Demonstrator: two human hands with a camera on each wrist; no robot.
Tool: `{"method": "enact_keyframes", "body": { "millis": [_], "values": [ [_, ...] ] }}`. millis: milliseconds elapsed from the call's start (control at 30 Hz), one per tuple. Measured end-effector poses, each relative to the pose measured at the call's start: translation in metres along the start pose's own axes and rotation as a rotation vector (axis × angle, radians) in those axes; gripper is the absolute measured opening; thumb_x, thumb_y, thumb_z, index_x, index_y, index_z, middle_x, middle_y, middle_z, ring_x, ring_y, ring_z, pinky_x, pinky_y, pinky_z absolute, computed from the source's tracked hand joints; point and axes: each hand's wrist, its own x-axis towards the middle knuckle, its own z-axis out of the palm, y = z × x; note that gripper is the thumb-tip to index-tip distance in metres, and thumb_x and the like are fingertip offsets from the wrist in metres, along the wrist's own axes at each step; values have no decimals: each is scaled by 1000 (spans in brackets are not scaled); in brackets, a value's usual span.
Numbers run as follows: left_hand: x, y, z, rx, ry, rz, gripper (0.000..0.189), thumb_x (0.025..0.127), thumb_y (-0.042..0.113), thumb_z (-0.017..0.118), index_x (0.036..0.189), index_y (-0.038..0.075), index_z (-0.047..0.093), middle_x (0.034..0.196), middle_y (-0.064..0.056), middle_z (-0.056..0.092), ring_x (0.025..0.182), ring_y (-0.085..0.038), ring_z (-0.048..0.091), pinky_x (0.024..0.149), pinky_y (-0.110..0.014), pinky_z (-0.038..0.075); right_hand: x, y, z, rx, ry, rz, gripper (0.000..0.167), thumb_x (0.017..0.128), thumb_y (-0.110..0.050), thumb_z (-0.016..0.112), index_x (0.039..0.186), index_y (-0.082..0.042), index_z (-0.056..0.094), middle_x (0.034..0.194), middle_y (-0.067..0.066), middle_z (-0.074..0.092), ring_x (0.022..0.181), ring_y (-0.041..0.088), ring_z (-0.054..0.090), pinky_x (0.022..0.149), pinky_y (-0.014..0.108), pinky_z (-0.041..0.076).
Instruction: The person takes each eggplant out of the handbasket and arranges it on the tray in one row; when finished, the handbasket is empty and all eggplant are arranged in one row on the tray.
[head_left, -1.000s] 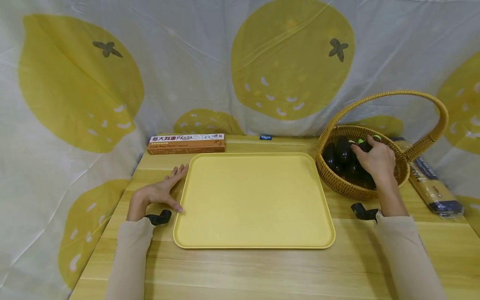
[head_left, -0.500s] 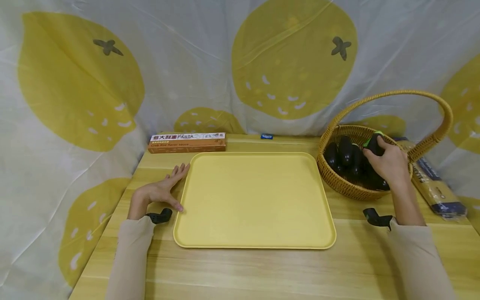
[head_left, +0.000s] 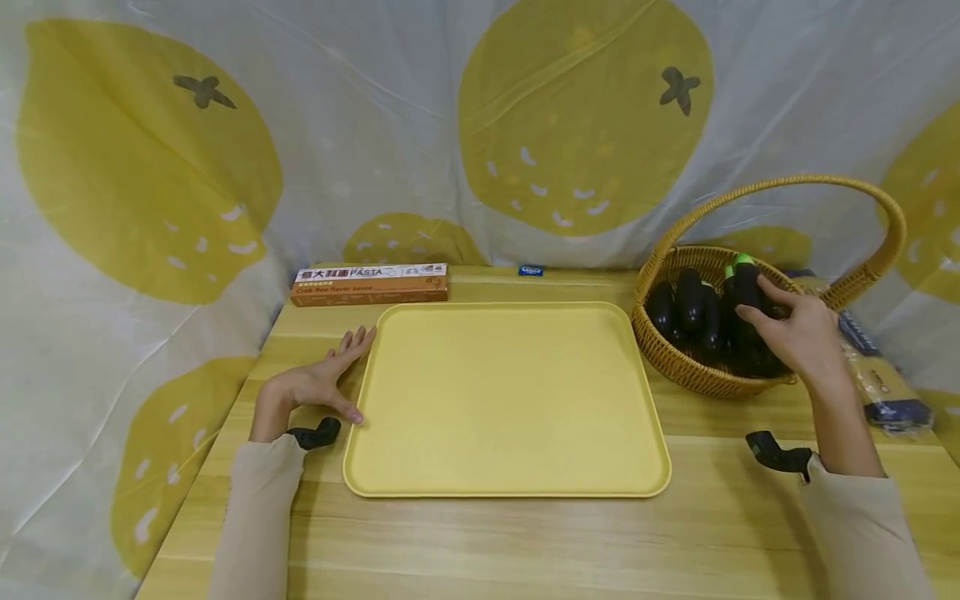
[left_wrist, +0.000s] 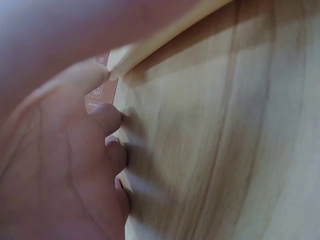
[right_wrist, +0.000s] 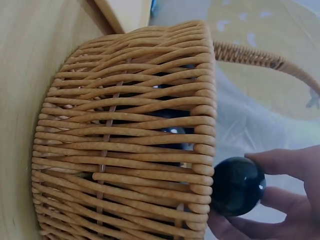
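My right hand [head_left: 806, 333] grips a dark, glossy eggplant [head_left: 747, 287] with a green cap, between thumb and fingers, over the right side of the wicker basket [head_left: 693, 382]. The right wrist view shows the rounded end of that eggplant [right_wrist: 237, 186] just at the basket rim. Several other eggplants [head_left: 688, 302] lie inside, partly hidden by the hand and the weave. At the left, my left hand [head_left: 315, 386] rests with spread fingers along the edge of the yellow tray [head_left: 506, 400], thumb and fingertips touching its side. No thing lies on the tray.
A pasta box [head_left: 370, 287] stands behind the tray's left corner. To the right of the basket lies a plastic-wrapped package [head_left: 881, 379]. A small blue packet [head_left: 530, 271] sits at the back by the lemon-print cloth [head_left: 405, 125]. The basket's tall handle [head_left: 787, 181] arches above it.
The right hand has shifted right and slightly toward the front, and the eggplant it holds has turned more upright, cap to the back. The left hand has stayed at the tray.
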Motion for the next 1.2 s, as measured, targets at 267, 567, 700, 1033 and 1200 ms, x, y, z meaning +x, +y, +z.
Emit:
{"method": "enact_keyframes", "body": {
  "millis": [267, 567, 700, 1033, 1200],
  "values": [
    [-1, 0, 0, -18, -1, 4, 142, 72, 20, 95, 165, 7, -12, 166, -22, -34, 150, -45, -37, 117, -74, -22, -16, -1, -7, 78, -47, 38, 71, 102, -56, 56, 162, -24, 34, 105, 17, 66, 45, 17, 33, 41, 37, 32],
    [-1, -1, 0, -22, -3, 3, 143, 72, 19, 96, 165, 8, -12, 165, -22, -35, 150, -45, -38, 116, -75, -22, -47, 5, -17, 209, -198, 51, 64, 103, -51, 59, 161, -37, 35, 170, 3, 32, 138, 10, 46, 105, 46, 49],
    [0, 0, 0, -21, -2, 0, 143, 72, 19, 96, 165, 8, -11, 165, -22, -35, 150, -45, -38, 117, -74, -21, -64, 8, -18, 260, -259, -3, 58, 106, -37, 58, 161, -30, 39, 162, -24, 36, 149, -2, 34, 124, 60, 29],
    [-2, 1, -1, -10, 4, -5, 142, 72, 20, 96, 166, 9, -11, 166, -22, -35, 150, -45, -37, 118, -74, -21, -77, -35, 5, 363, -407, -177, 53, 105, -20, 62, 157, -20, 48, 147, -26, 55, 117, -15, 59, 85, 7, 48],
    [-2, 0, -2, 3, -2, 1, 142, 72, 21, 96, 166, 8, -11, 166, -22, -34, 151, -45, -37, 118, -74, -20, -76, -78, 38, 393, -477, -168, 56, 103, -33, 65, 156, -25, 48, 161, 2, 48, 131, 2, 59, 99, 22, 52]
  ]
}}
